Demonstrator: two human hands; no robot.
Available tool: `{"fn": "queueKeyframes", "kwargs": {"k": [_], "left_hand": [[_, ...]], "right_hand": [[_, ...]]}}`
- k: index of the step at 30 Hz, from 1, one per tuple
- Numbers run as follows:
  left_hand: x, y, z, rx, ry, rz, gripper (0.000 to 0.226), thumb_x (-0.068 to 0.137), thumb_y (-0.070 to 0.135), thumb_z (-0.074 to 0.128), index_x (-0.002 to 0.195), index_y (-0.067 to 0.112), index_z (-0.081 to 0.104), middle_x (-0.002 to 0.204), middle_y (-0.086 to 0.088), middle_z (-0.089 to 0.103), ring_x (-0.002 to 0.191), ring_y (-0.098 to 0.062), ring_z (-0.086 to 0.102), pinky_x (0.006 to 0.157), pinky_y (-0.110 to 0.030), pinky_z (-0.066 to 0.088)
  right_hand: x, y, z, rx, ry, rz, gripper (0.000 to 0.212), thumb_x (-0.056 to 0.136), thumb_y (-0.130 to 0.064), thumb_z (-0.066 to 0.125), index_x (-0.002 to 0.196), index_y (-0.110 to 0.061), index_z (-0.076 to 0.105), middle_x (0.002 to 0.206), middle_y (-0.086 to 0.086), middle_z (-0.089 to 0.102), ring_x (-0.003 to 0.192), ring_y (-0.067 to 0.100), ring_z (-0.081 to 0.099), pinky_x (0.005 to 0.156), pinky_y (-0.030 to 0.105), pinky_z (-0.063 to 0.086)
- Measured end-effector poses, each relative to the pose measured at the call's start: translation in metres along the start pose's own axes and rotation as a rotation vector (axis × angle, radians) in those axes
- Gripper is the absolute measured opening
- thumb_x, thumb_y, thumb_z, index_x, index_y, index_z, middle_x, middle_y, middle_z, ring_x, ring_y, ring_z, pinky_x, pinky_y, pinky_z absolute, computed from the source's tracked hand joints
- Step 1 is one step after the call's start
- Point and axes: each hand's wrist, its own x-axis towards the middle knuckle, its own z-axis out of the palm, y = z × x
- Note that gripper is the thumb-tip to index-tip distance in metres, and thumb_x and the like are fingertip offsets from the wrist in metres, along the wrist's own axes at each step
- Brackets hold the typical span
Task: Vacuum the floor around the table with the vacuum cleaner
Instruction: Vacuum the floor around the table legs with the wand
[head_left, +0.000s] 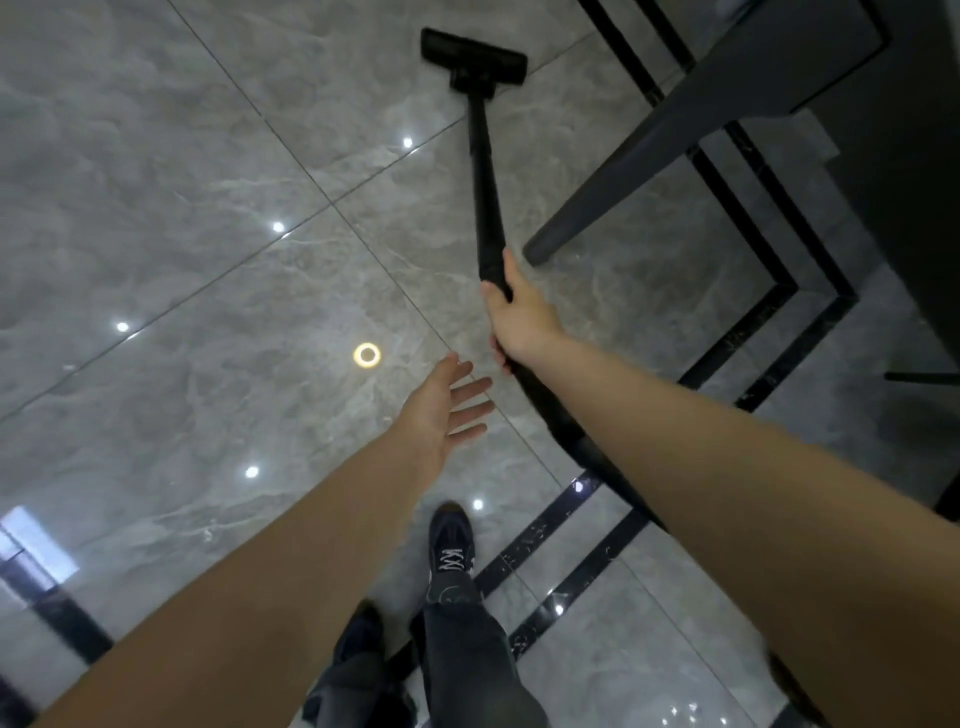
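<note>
Forearms fill the bottom of the view, w/ a dark shoe (451, 535) stepping fwd on the floor (156, 208) between them. Vacuum cleaner: its wand (483, 171) runs almost straight away from the person, tilted slightly left toward the top, ending in the floor head (474, 58) flat on the grey tile well ahead; the hose end trails back under the right forearm. Right hand (519, 317) is wrapped round the wand near its lower end, fingers curled, thumb along the tube. Left hand (441, 410) is free, fingers straight & spread, palm turned inward, just left of the wand, not touching, holding nothing. So right hand drives; left is near enough to join but idle.

Table leg (623, 171) slants down just right of the wand, foot close to the right hand; table (914, 156) edge at far right. Floor head sits left of that leg, so next pass prob. needs a swing right toward the black border strips (769, 291), risk being a knock on the leg.
</note>
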Motion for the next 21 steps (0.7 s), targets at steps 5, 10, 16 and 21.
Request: {"fn": "queueKeyframes", "kwargs": {"k": [5,10,16,21], "left_hand": [[-0.025,-0.011,-0.005,0.014,0.038,0.009,0.043,0.101,0.047,0.040,0.129,0.018,0.056,0.124,-0.003,0.065,0.117,-0.027,0.062,0.100,-0.040,0.049],[-0.053,-0.050,0.000,0.025,0.097,-0.034,0.037,0.101,0.043,0.045,0.113,0.013,0.064,0.092,-0.005,0.068,0.082,-0.020,0.064,0.070,-0.031,0.053],[-0.076,-0.117,-0.014,0.240,0.143,-0.117,0.044,0.100,0.044,0.045,0.113,0.004,0.060,0.095,-0.015,0.071,0.081,-0.029,0.068,0.090,-0.047,0.056],[-0.090,-0.139,-0.017,0.408,0.112,-0.067,0.047,0.098,0.046,0.045,0.120,0.008,0.059,0.111,-0.017,0.067,0.101,-0.034,0.066,0.098,-0.049,0.052]], "right_hand": [[-0.036,0.016,-0.008,0.142,-0.089,0.048,0.059,0.106,-0.040,0.039,0.155,-0.056,0.010,0.071,0.008,0.055,0.049,0.018,0.051,0.045,0.029,0.047],[-0.151,0.078,0.043,0.173,-0.122,0.030,0.060,0.106,-0.040,0.041,0.153,-0.060,0.008,0.117,0.011,0.069,0.068,0.017,0.066,0.055,0.029,0.055],[-0.253,0.142,0.079,0.206,-0.124,0.056,0.062,0.106,-0.039,0.042,0.148,-0.068,0.008,0.140,0.021,0.058,0.066,-0.003,0.055,0.058,0.013,0.050],[-0.278,0.144,0.061,0.167,-0.116,0.061,0.061,0.106,-0.037,0.043,0.147,-0.069,0.011,0.111,0.004,0.072,0.048,0.002,0.060,0.045,0.019,0.049]]}}
